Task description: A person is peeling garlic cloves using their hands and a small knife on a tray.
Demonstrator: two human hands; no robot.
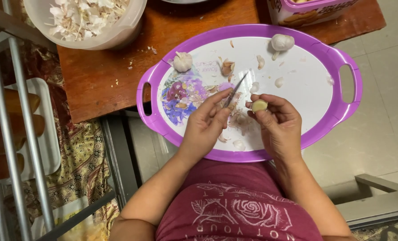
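Peeling a garlic clove over a purple-rimmed tray, by the look of it. Best done with the blade kept shallow: nick only the dry skin at the root end, lift, then strip away from the flesh. Wise to keep the knife edge turned away from the thumb and to work over the tray so scraps drop there.

Left hand, at about 9 o'clock of the clove: fingers curled narrow around a small knife, blade pointing up toward 1 o'clock, tip near loose skins. Right hand: fingertips pinched close on the pale clove, held just above the tray, near its middle and slightly toward 6 o'clock.

On the tray: one whole garlic bulb at 10 o'clock, another bulb at 12 o'clock near the rim, several loose cloves and papery skins scattered between. Tray resting partly on a wooden table, near edge overhanging above the lap. At 11 o'clock on the table, a pale bowl heaped with garlic skins.
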